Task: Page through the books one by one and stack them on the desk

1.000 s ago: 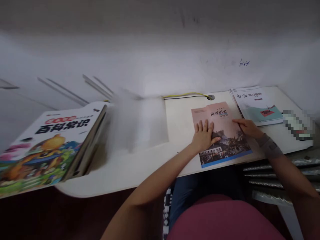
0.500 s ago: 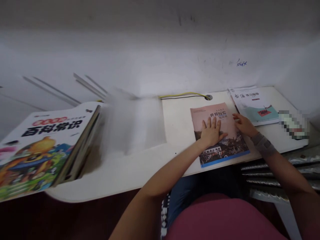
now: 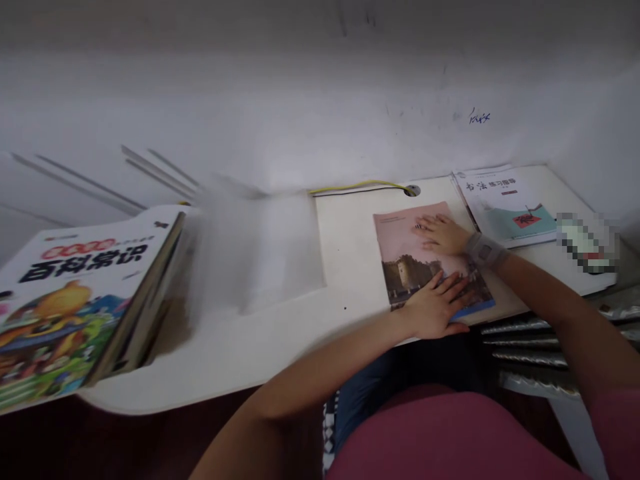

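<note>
A pink history textbook with a castle photo lies closed on the white desk. My left hand lies flat on its lower edge with the fingers spread towards the right. My right hand rests flat on the book's upper part, over the title, fingers pointing left. A grey band is on that wrist. Neither hand holds anything.
A white and teal workbook lies at the back right. A yellow cable runs to a hole in the desk. A stack of thick colourful books stands at the left. A wall rises behind the desk.
My left hand slid from the book's middle down to its lower edge. My right hand moved from the book's right edge up onto its title. The view shifted a little.
</note>
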A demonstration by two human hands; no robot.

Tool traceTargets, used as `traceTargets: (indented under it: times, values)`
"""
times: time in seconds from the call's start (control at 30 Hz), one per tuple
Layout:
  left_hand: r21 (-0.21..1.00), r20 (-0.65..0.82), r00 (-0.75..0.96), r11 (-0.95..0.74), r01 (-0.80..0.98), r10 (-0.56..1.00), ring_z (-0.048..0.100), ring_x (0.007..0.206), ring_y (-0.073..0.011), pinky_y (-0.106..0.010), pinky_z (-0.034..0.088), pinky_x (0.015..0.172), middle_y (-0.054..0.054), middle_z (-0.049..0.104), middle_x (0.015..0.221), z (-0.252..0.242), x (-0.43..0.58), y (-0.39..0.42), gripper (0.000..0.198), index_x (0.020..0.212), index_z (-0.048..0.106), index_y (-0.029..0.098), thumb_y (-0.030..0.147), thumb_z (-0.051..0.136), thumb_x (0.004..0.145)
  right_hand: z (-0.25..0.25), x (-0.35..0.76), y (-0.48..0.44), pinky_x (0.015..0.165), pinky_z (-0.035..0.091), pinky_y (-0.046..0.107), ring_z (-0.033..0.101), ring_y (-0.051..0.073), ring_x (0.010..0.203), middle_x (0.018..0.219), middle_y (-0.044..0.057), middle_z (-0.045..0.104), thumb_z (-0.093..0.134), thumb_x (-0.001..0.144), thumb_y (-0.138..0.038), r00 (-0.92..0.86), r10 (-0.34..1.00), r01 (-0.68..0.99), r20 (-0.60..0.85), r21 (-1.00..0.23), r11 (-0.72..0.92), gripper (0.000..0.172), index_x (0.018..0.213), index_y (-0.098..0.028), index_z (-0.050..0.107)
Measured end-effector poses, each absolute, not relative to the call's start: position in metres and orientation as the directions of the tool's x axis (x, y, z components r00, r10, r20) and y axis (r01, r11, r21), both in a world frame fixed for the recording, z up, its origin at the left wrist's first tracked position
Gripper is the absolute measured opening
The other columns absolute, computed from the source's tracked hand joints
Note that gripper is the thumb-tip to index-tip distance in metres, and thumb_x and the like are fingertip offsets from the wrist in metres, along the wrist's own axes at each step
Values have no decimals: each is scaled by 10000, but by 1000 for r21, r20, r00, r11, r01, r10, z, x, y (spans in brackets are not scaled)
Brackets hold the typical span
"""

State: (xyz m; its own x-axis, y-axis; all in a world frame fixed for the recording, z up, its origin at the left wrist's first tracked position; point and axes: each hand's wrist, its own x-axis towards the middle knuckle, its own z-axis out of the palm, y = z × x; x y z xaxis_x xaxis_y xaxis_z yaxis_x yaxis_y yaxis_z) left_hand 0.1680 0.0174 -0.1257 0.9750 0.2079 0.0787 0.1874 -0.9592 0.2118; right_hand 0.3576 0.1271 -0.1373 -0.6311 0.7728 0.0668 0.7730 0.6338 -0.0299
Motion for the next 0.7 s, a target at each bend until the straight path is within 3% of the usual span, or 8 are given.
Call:
traceTargets:
  times: [0.27, 0.37, 0.47, 0.6, 0.7]
  values:
    - [209, 102, 972, -960, 186, 210, 217, 1416, -299, -487, 112, 1145, -142, 317, 1508, -125, 169, 19, 688, 1422, 366, 158, 610, 304, 907, -141, 360, 195, 1098, 213, 546, 280, 304, 1386, 1484, 173, 358, 280, 963, -415, -337, 925, 927, 173, -110, 358, 541, 1380, -98, 417]
    - [215, 92, 973, -959, 186, 210, 228, 1414, -288, -485, 122, 1148, -130, 331, 1504, -125, 170, 19, 642, 1415, 379, 167, 574, 284, 928, -139, 355, 174, 1102, 203, 543, 276, 331, 1383, 1478, 216, 347, 279, 964, -407, -227, 960, 967, 166, -78, 243, 569, 1371, -30, 407]
    - [242, 111, 965, -948, 205, 237, 246, 1408, -283, -470, 178, 1144, -136, 350, 1495, -125, 172, 19, 590, 1390, 417, 159, 527, 314, 940, -139, 356, 124, 1098, 235, 516, 303, 335, 1370, 1462, 238, 360, 288, 960, -418, -241, 957, 966, 163, -53, 252, 597, 1371, 2, 392]
    - [333, 244, 881, -888, 316, 406, 293, 1389, -271, -456, 247, 1133, -138, 441, 1433, -124, 165, 32, 417, 1297, 514, 152, 337, 407, 938, -146, 367, 33, 1092, 293, 462, 311, 305, 1373, 1451, 245, 375, 297, 956, -373, -252, 955, 962, 156, -64, 265, 579, 1371, 21, 382]
    - [520, 365, 659, -731, 443, 658, 285, 1391, -262, -467, 237, 1144, -149, 405, 1450, -124, 141, 53, 430, 1327, 469, 141, 211, 422, 905, -150, 372, -27, 1087, 317, 448, 338, 304, 1358, 1436, 246, 398, 318, 952, -386, -209, 958, 970, 197, -81, 228, 578, 1356, 18, 405]
